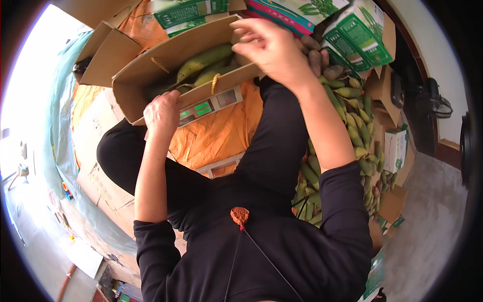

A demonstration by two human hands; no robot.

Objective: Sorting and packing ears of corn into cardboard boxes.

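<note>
A long open cardboard box (188,45) sits in front of me, with yellow cord handles on its walls. Inside lie several long green vegetables (204,65) that look like radishes. My left hand (162,111) is closed over the near wall at its left end, fingertips curled inside. Over the right end hovers my right hand (275,50), slightly blurred, its thumb and bent fingers apart and nothing seen between them. Beneath the box's near side shows a digital scale (221,100) with a lit green display; the box hides the rest of it.
A large pile of green vegetables (354,121) lies right of my leg, with brownish roots (316,55) at its far end. Green-and-white printed boxes (359,35) stand at the far right. Orange sheeting (216,138) covers the ground between my legs; an open carton (108,55) stands at the left.
</note>
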